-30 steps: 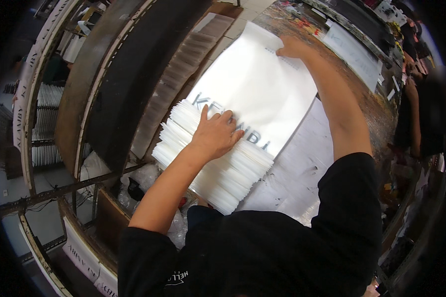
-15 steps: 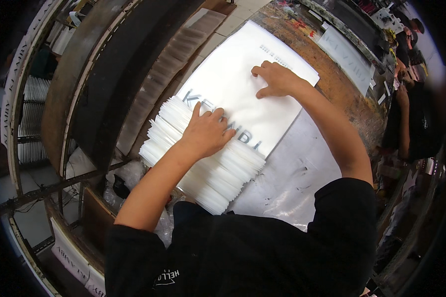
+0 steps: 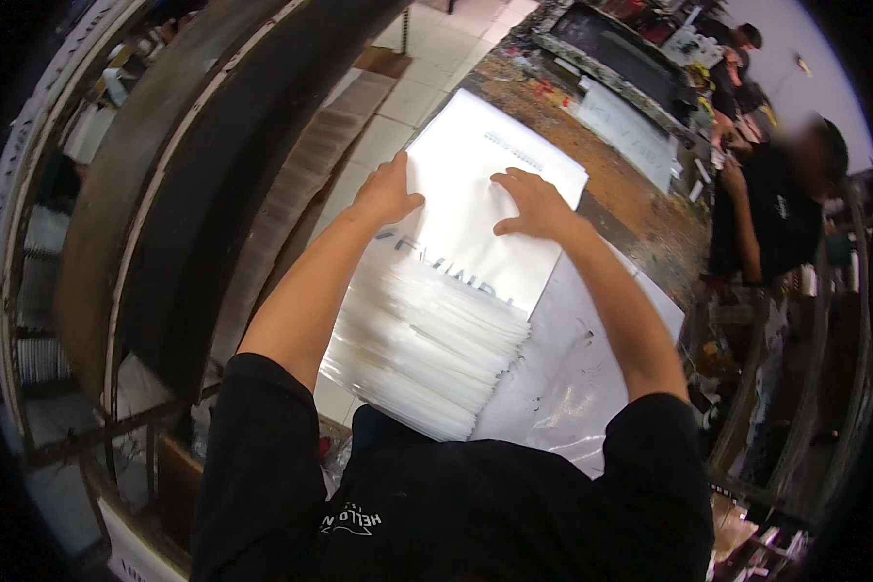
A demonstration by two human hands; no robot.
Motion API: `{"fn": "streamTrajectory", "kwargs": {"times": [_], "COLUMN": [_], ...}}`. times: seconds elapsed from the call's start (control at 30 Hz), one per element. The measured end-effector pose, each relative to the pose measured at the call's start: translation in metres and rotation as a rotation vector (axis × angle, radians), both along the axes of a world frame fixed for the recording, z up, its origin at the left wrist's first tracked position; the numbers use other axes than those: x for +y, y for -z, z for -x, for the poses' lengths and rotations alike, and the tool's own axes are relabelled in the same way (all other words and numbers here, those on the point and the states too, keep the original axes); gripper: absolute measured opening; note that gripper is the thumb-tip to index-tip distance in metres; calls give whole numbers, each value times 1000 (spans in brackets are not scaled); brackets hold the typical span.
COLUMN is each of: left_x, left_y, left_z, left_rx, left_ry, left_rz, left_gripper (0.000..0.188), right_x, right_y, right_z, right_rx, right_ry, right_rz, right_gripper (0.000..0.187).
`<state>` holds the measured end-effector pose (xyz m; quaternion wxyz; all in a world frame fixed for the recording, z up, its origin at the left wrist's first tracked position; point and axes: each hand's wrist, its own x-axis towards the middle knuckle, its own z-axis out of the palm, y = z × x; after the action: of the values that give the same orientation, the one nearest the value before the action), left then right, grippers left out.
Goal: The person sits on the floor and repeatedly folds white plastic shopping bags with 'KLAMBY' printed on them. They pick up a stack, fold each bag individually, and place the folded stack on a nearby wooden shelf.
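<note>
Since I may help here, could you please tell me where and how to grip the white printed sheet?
Probably grip the white printed sheet by its far right corner, coming from the right: that corner lies uncovered, while the fanned white pile lies at its near end.

White sheets — smooth, glossy, plastic-looking; worktop rough, stained, wood-like; black shirt — matt cloth.

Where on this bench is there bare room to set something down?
Mostly on the smudged pale surface between the fanned white stack and the right forearm; also the brown tabletop strip between the printed white sheet and the pale panel. Crowded: the sheet, where the left hand and right hand are, and the far end, with its dark frame.
</note>
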<state>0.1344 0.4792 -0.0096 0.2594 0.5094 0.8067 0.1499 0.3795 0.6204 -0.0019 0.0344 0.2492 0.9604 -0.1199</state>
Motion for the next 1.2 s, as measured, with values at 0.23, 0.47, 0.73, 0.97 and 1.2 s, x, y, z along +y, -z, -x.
{"fn": "streamTrajectory", "kwargs": {"times": [0.23, 0.47, 0.73, 0.97, 1.2], "left_x": [7, 12, 8, 6, 15], "left_y": [-4, 12, 10, 0, 11], "left_z": [5, 7, 0, 29, 25], "left_rx": [-21, 37, 101, -139, -15], "left_ry": [52, 73, 72, 4, -46], "left_rz": [81, 42, 18, 26, 64], "left_gripper": [75, 68, 52, 29, 28], "right_x": [-70, -91, -92, -96, -102], "right_y": [-28, -15, -9, -19, -30], "right_z": [-70, -44, -40, -65, -48], "right_rx": [27, -120, -186, -49, -104], "right_ry": [856, 832, 816, 871, 730], "right_rz": [214, 293, 267, 485, 422], "right_gripper": [92, 91, 89, 88, 88]}}
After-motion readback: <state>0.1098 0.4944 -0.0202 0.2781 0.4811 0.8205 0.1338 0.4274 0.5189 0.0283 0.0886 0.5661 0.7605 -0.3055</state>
